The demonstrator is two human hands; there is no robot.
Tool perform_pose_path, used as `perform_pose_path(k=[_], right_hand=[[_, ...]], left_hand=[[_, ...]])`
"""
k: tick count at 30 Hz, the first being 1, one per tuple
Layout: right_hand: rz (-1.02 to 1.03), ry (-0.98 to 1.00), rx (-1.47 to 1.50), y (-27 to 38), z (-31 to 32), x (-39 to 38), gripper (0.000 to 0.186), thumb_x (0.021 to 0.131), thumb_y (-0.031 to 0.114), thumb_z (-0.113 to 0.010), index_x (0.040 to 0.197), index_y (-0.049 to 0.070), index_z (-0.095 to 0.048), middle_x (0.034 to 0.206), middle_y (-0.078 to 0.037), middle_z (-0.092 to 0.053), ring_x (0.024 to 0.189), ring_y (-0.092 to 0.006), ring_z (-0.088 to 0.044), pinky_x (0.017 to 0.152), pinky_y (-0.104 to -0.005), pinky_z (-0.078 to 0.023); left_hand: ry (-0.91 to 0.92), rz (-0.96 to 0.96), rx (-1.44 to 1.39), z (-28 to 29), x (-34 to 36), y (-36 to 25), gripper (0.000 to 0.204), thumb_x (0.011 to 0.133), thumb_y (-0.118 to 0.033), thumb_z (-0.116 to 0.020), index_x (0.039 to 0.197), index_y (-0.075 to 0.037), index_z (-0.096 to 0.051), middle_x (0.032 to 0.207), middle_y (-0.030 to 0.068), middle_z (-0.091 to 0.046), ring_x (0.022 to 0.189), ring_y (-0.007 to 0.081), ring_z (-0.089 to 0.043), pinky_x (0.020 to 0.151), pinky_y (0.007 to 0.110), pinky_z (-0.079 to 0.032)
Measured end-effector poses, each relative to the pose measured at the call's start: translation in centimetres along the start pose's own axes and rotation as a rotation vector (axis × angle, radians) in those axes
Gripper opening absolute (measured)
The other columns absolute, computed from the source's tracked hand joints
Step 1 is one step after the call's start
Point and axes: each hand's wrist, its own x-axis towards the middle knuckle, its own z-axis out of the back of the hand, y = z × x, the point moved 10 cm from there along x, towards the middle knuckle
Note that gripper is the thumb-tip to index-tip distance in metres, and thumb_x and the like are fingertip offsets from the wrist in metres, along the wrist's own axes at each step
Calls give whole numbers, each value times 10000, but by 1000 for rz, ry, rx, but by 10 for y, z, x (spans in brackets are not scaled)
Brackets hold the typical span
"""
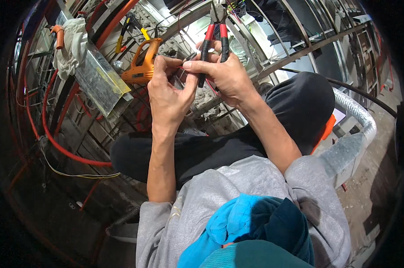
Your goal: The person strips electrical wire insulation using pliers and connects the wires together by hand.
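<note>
Left hand (168,100) pinches a thin red wire (181,68) between nearly closed fingertips; right hand (232,79) meets it there by thumb, fingers curled round pliers (206,47), handles apart. Possible fault: pliers, seemingly tucked loosely, slip if those fingers relax.

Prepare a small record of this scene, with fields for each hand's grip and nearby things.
Left hand grip: fingertips at a thin red wire; closure partly hidden
Right hand grip: holding metal pliers with red-and-black handles
Nearby, left: orange handheld power tool
Upper left: crumpled white cloth
Right side: silver, ribbed flexible duct
</note>
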Motion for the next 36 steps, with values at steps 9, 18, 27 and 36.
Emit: perform_pose_path(k=[9, 18, 27, 36], right_hand=[[104, -49, 52, 1, 0, -3, 571, 834, 42, -866, 1299, -21, -540, 1006, -97, -718, 928, -174, -707, 845, -306, -582], [138, -77, 9, -5, 2, 1, 551, 831, 31, -865, 1287, -11, -557, 997, -93, -714, 917, -168, -700, 818, -319, -588], [61, -29, -9, -9, -2, 1, 536, 844, 45, -862, 1283, 0, -558, 985, -77, -710, 885, -153, -697, 791, -305, -586], [165, -86, -39, -3, 2, 2, 499, 858, 37, -843, 1269, -17, -566, 998, -89, -722, 902, -163, -703, 839, -317, -583]], left_hand=[[0, 14, 142, -2, 2, -3, 288, 870, -105, -806, 1065, -24, -610, 879, 60, -712, 827, 87, -656, 750, 264, -542], [-21, -114, 380, 4, 0, -16, 322, 771, -160, -829, 1028, -46, -673, 918, 115, -721, 865, 310, -695, 795, 410, -543], [-33, -183, 395, 8, -2, -15, 312, 751, -122, -835, 1023, -60, -696, 941, 95, -719, 881, 307, -660, 812, 399, -524], [-56, -229, 439, 2, -4, -25, 359, 815, -84, -830, 1144, -45, -692, 995, 131, -747, 913, 218, -743, 827, 320, -572]])
